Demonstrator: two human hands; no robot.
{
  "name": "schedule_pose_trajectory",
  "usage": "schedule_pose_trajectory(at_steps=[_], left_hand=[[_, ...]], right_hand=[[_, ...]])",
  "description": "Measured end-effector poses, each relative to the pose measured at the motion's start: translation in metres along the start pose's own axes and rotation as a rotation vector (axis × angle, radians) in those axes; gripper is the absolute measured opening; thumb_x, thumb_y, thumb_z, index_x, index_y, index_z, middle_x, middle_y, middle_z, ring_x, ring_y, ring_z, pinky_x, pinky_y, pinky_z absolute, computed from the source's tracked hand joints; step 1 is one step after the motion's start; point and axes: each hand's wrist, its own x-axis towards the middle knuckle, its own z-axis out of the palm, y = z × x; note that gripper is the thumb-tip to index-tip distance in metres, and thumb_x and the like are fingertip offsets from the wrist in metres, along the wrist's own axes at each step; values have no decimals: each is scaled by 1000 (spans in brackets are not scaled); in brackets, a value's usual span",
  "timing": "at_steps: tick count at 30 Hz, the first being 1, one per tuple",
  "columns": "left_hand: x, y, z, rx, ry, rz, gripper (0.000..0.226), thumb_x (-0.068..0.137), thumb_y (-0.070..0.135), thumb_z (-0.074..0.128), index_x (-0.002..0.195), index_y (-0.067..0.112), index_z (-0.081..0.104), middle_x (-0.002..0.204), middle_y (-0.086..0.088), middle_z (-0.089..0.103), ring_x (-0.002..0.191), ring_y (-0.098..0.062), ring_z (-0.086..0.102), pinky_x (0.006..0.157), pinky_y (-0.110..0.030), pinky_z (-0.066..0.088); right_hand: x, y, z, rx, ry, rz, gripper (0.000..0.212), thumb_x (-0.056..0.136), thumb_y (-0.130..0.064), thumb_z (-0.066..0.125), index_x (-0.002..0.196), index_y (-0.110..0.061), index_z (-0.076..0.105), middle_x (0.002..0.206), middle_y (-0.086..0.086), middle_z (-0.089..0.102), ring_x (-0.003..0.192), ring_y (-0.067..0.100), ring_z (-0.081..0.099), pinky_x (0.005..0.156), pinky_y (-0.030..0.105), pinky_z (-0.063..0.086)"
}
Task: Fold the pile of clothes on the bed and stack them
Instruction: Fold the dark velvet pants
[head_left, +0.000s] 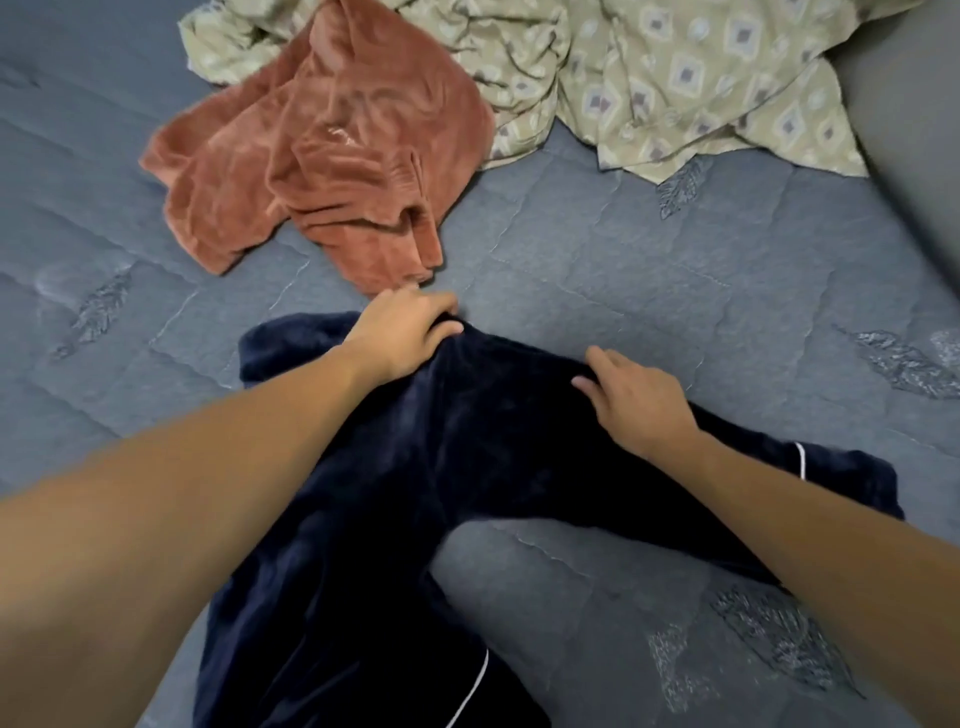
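A navy velvet pair of trousers (467, 467) with thin white piping lies spread on the bed, its two legs splayed toward me. My left hand (410, 332) grips the far edge of its waist, fingers curled into the fabric. My right hand (634, 400) rests on the waist a little to the right, thumb and fingers pinching a fold. Beyond them lies a crumpled rust-orange velvet garment (322, 161). Behind that, a beige patterned garment (675, 78) is bunched at the top of the view.
The bed is covered by a grey quilted spread (649, 270) with stitched leaf motifs. A grey pillow or cushion (914, 130) sits at the right edge. Bare spread shows to the left and right of the trousers.
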Motion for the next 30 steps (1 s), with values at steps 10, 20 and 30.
schedule_pose_trajectory(at_steps=[10,20,30], left_hand=[[-183,13,44,1,248,-296,55,105,31,53,158,21,42,166,-17,30,152,-36,28,125,-54,23],[-402,59,105,-362,87,-858,69,105,50,49,165,31,22,161,-12,27,146,-35,32,111,-55,43],[-516,60,133,-1254,94,-1049,50,87,30,84,130,14,64,111,2,74,106,-19,72,81,-24,53]], right_hand=[[-77,-129,9,255,54,-156,59,100,-28,54,155,-14,40,165,12,31,150,32,32,122,49,31],[-205,-253,35,547,-205,-14,70,106,-42,53,164,-23,18,170,2,11,152,28,22,120,42,37],[-275,-240,31,900,-302,426,39,100,-38,67,131,-16,57,120,-1,66,118,26,63,98,42,51]])
